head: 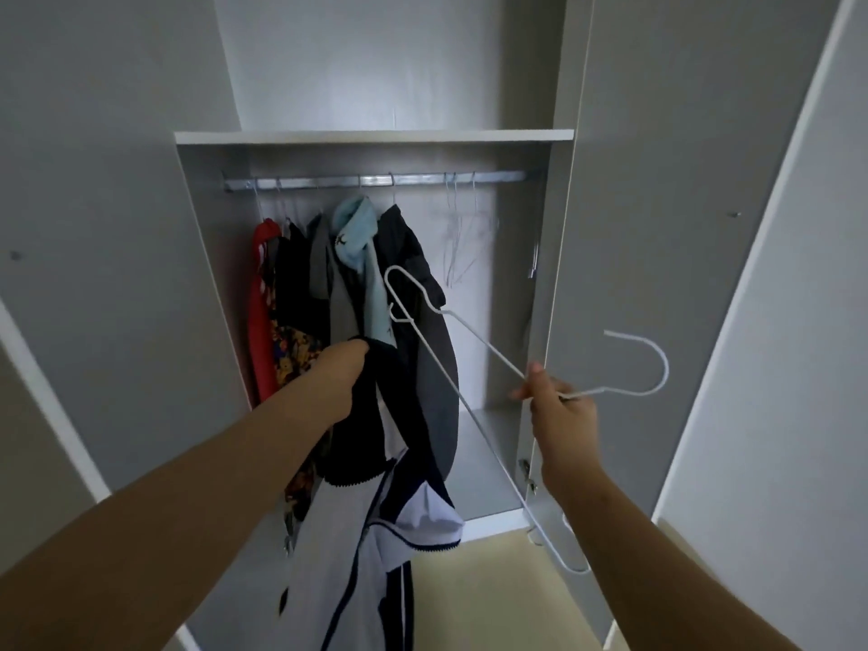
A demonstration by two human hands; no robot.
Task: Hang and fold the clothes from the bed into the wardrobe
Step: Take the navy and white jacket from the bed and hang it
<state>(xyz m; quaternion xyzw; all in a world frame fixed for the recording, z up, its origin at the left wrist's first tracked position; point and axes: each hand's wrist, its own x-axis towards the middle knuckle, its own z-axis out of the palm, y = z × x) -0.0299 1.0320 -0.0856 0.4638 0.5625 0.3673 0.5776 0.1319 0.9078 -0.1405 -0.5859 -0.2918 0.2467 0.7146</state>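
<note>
While the wardrobe point(375, 136) doors are standing open, right hand point(559, 415): pinching a white wire hanger point(484, 345) tight at its neck, hook pointing right.
Left hand point(343, 382): clutching the dark collar of a navy-and-white garment point(375, 533), fingers digging into the fabric.
Garment: dangling from that fist just in front of the wardrobe, not yet on the hanger.
Rail point(375, 180): carrying hung clothes point(347, 274) at the left, bare wire hangers point(462, 237) hanging to their right.

- a home, at the clothes storage: a tall grey wardrobe point(216, 298) with its door point(657, 227) swung open.
- a metal rail point(422, 179) under a shelf point(375, 136) carries everyday clothes point(357, 256) and bare wire hangers point(462, 237).
</note>
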